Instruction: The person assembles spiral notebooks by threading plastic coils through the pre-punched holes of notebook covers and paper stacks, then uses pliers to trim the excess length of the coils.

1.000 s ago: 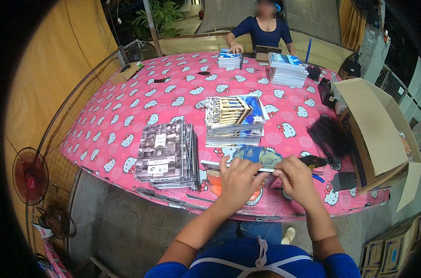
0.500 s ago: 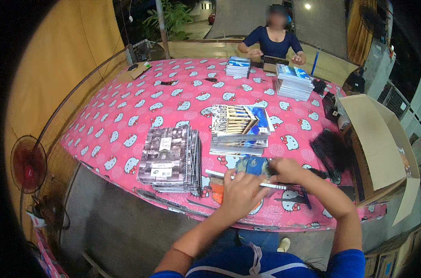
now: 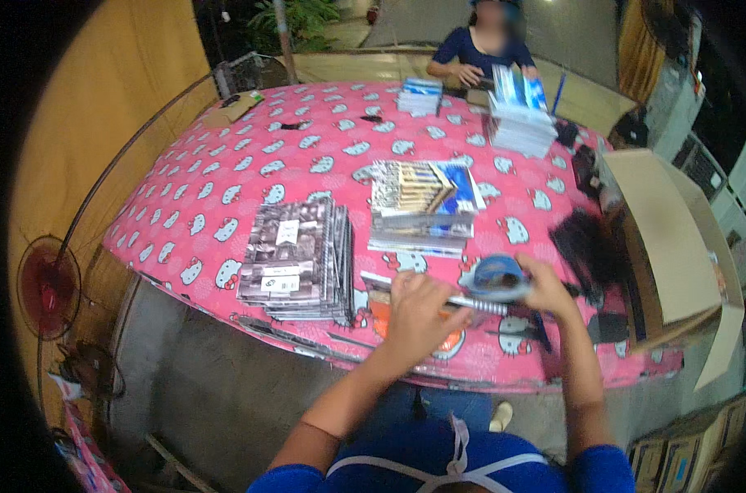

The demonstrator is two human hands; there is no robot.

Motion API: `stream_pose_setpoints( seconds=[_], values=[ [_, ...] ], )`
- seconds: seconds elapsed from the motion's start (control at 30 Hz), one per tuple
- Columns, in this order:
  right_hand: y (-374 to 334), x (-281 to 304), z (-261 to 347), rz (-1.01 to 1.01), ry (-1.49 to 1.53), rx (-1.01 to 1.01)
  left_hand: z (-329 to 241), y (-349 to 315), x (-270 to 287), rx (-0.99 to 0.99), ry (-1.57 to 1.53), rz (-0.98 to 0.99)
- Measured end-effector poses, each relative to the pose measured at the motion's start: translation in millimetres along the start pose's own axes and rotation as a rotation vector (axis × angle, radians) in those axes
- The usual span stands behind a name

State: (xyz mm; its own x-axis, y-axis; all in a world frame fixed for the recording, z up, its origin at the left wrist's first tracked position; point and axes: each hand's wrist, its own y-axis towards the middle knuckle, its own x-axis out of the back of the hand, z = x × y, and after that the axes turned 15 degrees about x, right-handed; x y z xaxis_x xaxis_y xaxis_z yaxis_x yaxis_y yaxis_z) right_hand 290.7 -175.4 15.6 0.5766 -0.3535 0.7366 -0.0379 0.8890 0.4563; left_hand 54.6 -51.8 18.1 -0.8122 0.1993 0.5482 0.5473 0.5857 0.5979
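Step in hand: the person is working on a flat packet at the near edge of the tabletop [image 3: 225,205], which is looking like a taping or sealing step
Left hand: the left hand [image 3: 418,316] is lying palm down with fingers spread and slightly curled, pressing on an orange-and-white flat packet [image 3: 381,316]
Right hand: the right hand [image 3: 545,287] is closing around a blue tape dispenser [image 3: 496,278], holding it just above the packet's far edge
Next move: judging from this, it is calling for the packet being kept flat while the dispenser is being drawn steadily across it
Grey stack: a stack of grey printed booklets [image 3: 299,259] with small white labels on top is sitting just left of the left hand
Middle stack: a blue, white and tan stack of booklets [image 3: 422,205] is lying beyond the hands
Carton: an open brown cardboard carton [image 3: 664,238] is standing at the right edge
Far side: another person [image 3: 484,53] is sitting at two more white-and-blue stacks [image 3: 516,119]
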Motion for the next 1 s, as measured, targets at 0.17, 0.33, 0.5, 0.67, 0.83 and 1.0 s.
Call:
stream_pose_setpoints(
  seconds=[0.17, 0.33, 0.5, 0.67, 0.83, 1.0],
  values=[
    [12.2, -4.5, 17.9, -0.319, 1.01, -0.091, 3.0, -3.5, 0.1, 0.127, 0.002, 0.041],
    [9.3, -14.9, 12.2, -0.459, 0.949, -0.207, -3.7, 0.8, 24.8, 0.167, 0.205, 0.049],
    [39.7, -24.5, -0.2, -0.055, 0.26, -0.256, 15.4, -3.4, 30.8, 0.266, 0.114, 0.066],
    [57.8, -30.5, 13.6, 0.015, 0.086, -0.055, 23.6, 2.9, 32.9, 0.198, 0.045, -0.068],
    [49.8, -43.1, -1.3, -0.205, 0.615, 0.033, 45.4, -4.8, 31.0, 0.289, -0.106, -0.188],
    [66.1, -42.8, -6.7, -0.08, 0.59, 0.034, 46.5, -2.6, 25.2, 0.353, -0.273, -0.121]
  ],
)
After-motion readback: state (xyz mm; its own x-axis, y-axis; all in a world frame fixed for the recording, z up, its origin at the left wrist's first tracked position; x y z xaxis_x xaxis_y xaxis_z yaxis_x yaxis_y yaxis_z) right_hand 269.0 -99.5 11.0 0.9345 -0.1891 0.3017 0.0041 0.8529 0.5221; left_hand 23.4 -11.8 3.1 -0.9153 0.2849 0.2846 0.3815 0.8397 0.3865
